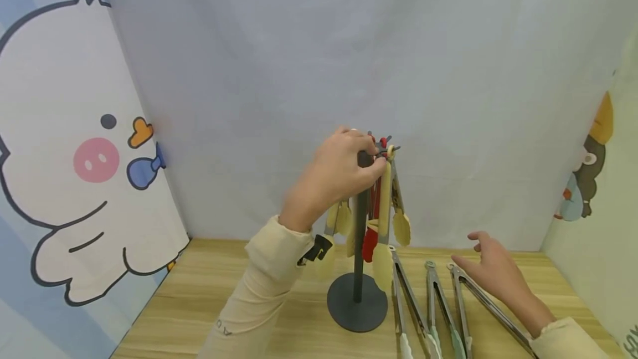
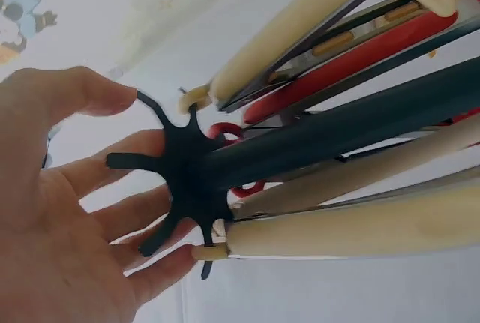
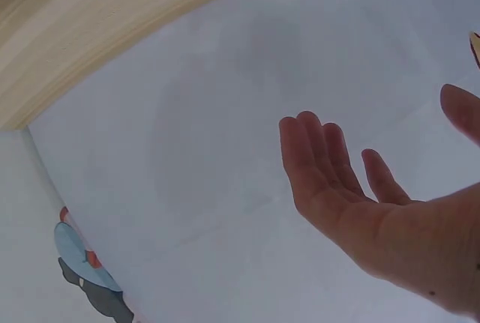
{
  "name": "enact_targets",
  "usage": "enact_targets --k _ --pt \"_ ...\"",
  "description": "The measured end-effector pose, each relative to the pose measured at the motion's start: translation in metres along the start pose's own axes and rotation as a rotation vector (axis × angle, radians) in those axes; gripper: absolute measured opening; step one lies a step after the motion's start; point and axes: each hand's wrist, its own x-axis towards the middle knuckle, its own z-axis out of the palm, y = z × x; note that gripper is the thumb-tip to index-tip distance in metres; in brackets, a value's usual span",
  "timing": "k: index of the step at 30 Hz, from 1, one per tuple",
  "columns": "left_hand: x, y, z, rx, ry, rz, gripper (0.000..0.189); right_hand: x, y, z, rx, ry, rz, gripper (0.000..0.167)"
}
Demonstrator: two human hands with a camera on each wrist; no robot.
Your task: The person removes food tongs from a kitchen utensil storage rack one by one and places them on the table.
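Head view: left hand (image 1: 335, 175) partly hides stand (image 1: 359, 265); loose tongs (image 1: 432, 299) alongside.

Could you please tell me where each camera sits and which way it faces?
Head: worn on the head, facing forward and down at the stand and its hanging tongs; left hand, right hand and sleeves show.
Left wrist: worn there, facing the stand's prongs; the left hand shows.
Right wrist: worn there, facing the pale backdrop and table edge; the right hand shows.
Shared: head and left wrist views both show the stand, hanging tongs and left hand.
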Motion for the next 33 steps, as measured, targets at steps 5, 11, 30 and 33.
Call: enact_targets --k 5,11,30,33 --pt "0.000 0.004 0.002 0.106 0.069 0.019 0.023 -0.003 -0.017 -0.006 0.009 0.042 -0.050 0.063" --pt "0.003 0.010 0.004 0.203 0.123 -0.009 0.030 -0.005 -0.036 -0.013 0.037 0.052 -0.057 0.063" --pt "0.006 0.009 0.008 0.226 0.224 0.019 0.022 -0.006 -0.072 -0.025 0.135 0.055 -0.129 0.064" --pt "0.006 0.007 0.007 0.207 0.218 0.025 0.021 -0.006 -0.078 -0.025 0.146 0.057 -0.142 0.064"
